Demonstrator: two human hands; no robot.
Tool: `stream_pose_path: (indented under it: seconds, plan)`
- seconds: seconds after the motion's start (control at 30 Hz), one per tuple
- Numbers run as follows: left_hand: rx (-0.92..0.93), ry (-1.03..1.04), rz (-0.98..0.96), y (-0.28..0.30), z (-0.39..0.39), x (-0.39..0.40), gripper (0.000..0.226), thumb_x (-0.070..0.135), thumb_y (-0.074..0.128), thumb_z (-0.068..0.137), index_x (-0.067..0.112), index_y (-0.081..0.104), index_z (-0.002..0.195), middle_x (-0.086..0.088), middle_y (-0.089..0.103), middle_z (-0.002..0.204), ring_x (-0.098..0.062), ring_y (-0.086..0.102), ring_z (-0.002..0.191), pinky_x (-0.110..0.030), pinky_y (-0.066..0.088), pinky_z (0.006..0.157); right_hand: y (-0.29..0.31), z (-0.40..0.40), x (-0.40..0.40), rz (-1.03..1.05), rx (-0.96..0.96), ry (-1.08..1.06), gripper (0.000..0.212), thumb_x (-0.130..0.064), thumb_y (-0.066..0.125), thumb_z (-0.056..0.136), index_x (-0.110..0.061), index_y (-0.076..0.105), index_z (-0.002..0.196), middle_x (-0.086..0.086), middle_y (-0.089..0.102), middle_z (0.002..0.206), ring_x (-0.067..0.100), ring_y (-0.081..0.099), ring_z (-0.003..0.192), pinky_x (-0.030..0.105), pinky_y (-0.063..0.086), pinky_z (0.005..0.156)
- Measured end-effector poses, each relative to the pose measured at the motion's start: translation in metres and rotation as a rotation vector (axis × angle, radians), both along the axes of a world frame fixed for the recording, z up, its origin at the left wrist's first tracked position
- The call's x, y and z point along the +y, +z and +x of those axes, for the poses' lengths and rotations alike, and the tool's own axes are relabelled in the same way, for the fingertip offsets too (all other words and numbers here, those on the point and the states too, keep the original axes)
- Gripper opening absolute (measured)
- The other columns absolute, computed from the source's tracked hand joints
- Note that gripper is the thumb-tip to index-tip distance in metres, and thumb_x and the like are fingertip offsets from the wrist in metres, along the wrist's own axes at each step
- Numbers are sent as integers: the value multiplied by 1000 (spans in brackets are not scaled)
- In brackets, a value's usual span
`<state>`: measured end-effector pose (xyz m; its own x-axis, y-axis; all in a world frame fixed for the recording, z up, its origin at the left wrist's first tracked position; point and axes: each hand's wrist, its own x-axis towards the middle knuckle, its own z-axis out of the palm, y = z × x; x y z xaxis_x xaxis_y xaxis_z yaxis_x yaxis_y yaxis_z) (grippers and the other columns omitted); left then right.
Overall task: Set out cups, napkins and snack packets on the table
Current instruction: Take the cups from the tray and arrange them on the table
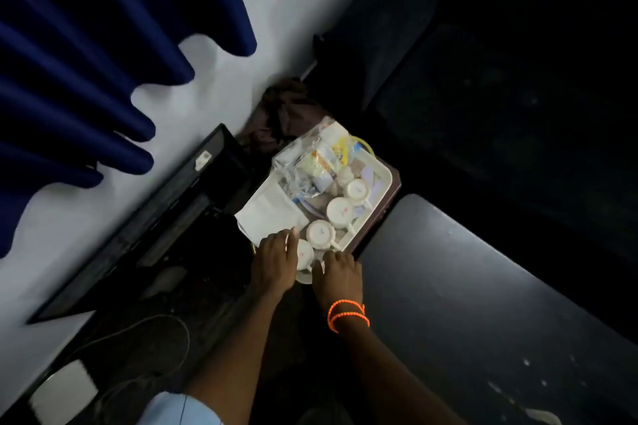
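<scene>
Both hands sit at the near end of the white tray (381,171): left hand (272,262) curled around the nearest cup (304,255), right hand (336,274) resting beside it, grip unclear. Best lift that cup straight up, clear of the next cup (320,233) just beyond the fingers.

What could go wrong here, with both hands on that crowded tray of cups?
The cups stand upside down and close together on the white tray, so lifting the near cup between the left hand and right hand might knock its neighbour. The snack packets are piled loosely and could slide off. The dim light may hide edges.
</scene>
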<state>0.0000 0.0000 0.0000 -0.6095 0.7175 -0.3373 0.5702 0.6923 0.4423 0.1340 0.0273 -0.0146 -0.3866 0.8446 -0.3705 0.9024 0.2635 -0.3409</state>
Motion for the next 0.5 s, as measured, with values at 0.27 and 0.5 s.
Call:
stream_pose_path:
  seconds: [0.27, 0.5]
  plan:
    - [-123, 305, -134, -18, -12, 31, 66, 54, 31, 105, 5, 75, 111, -23, 73, 116, -43, 65, 113, -44, 49, 92, -3, -35, 4, -157, 231, -321, 44, -49, 48, 97, -12, 67, 83, 9, 73, 92, 32, 65, 93, 39, 48, 83]
    - [-341, 697, 117, -13, 19, -5, 18, 28, 72, 89, 10, 75, 90, -5, 77, 91, -29, 73, 95, -30, 50, 77, 0, -20, -13, -511, 583, -850, 65, -72, 49, 89, -15, 75, 71, -1, 73, 67, 9, 68, 69, 28, 51, 65]
